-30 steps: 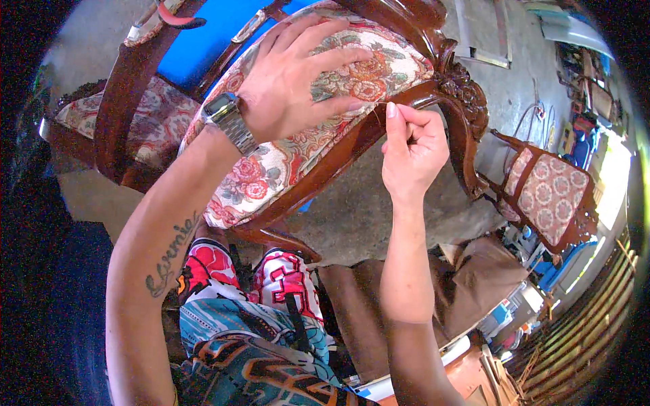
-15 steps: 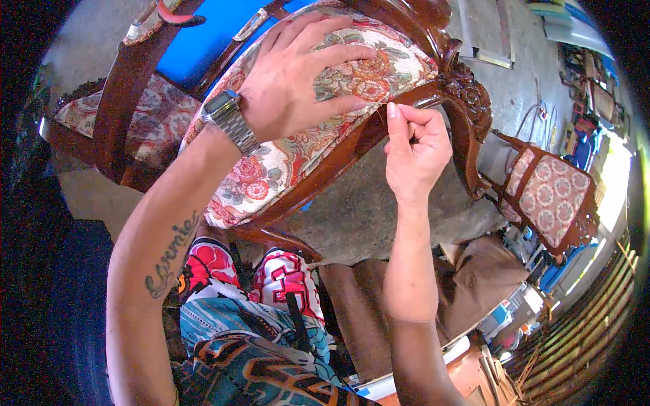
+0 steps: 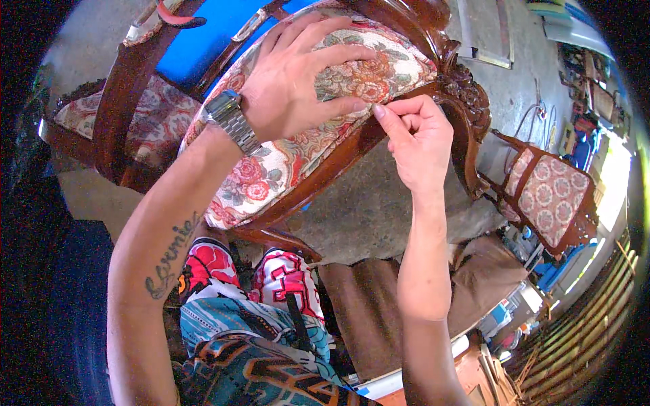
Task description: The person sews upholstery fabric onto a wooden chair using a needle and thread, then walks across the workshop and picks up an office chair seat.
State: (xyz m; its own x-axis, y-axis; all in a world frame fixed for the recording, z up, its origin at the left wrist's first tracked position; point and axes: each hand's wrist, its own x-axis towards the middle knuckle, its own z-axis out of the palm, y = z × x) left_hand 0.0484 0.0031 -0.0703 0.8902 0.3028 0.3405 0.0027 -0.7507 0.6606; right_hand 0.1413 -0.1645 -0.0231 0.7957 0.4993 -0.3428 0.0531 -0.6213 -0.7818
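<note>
A carved dark-wood chair (image 3: 460,98) with a floral-upholstered seat (image 3: 247,181) is in front of me. My left hand (image 3: 291,84) lies open on the seat, fingers spread over the fabric, a metal watch on its wrist. Its thumb rests near the seat's front edge. Close beside that thumb, my right hand (image 3: 413,135) is closed in a pinch at the seam where fabric meets the wooden rail (image 3: 335,162). What the pinched fingers hold is too small to make out.
Other upholstered furniture stands at left (image 3: 152,118) and right (image 3: 545,199). A blue surface (image 3: 196,51) lies behind the seat, a red curved object (image 3: 177,19) at top left. A brown sheet (image 3: 359,318) hangs below. Assorted objects line the right, over a concrete floor (image 3: 352,210).
My right forearm has shifted to the right, while the right thumb has tilted leftward to the seat's edge. My left hand stays spread on the seat, nearly still.
</note>
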